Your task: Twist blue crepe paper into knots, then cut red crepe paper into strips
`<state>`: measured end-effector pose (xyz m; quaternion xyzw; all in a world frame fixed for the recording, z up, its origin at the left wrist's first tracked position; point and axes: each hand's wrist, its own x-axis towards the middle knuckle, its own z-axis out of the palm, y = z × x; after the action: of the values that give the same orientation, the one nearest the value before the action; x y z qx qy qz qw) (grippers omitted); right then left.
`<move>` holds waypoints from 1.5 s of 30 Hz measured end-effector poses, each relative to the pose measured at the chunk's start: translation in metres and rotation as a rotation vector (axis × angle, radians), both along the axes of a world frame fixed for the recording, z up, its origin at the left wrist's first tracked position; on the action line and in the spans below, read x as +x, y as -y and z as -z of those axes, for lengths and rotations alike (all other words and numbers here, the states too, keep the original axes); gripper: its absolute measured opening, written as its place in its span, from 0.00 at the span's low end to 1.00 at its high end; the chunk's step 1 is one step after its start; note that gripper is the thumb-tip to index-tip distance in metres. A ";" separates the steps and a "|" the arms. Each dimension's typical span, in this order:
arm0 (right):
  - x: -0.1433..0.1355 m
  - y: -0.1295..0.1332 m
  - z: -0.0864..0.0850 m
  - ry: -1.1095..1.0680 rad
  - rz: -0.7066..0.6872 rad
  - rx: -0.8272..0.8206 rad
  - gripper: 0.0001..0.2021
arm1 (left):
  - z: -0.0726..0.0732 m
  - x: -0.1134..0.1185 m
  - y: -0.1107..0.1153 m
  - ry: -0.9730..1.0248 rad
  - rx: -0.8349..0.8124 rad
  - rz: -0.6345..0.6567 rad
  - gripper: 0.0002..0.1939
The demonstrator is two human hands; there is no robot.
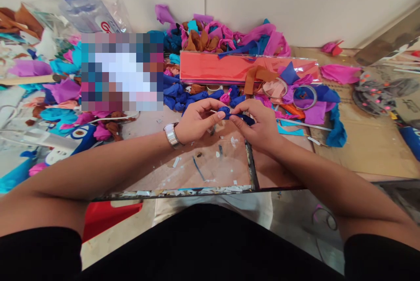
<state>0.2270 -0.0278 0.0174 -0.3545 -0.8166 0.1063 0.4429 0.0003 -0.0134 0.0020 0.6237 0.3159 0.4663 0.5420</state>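
Note:
Between my two hands is a dark blue fabric flower (224,109), rolled like a rosebud, held just above the worktable (210,163). My left hand (200,121), with a metal watch (172,135) on the wrist, pinches it from the left with thumb and forefinger. A thin pale stick shows beside those fingertips. My right hand (256,123) pinches a dark blue strip (244,117) that trails from the flower's right side. Right behind the hands lie several blue rolled fabric pieces (177,97).
Flat red sheets in clear wrap (213,67) lie behind, with heaped coloured fabric (223,36) against the wall. Tape rolls (305,97) and scraps sit at right, near cardboard (367,141). A clear pump bottle (88,10) stands back left. Another area at left is pixelated.

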 end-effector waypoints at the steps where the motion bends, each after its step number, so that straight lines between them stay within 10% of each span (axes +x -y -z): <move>1: 0.000 0.000 0.000 0.001 0.003 0.002 0.04 | 0.000 0.000 0.000 -0.002 0.004 0.004 0.23; 15: 0.000 -0.002 -0.001 0.073 -0.156 -0.006 0.14 | -0.001 -0.001 0.000 -0.072 -0.001 0.084 0.24; 45: 0.002 -0.004 -0.002 0.065 -0.046 0.004 0.17 | 0.003 -0.003 0.002 -0.161 0.318 -0.106 0.17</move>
<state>0.2293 -0.0239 0.0194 -0.3382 -0.8386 0.1031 0.4144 -0.0027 -0.0152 -0.0013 0.7190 0.3132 0.4870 0.3843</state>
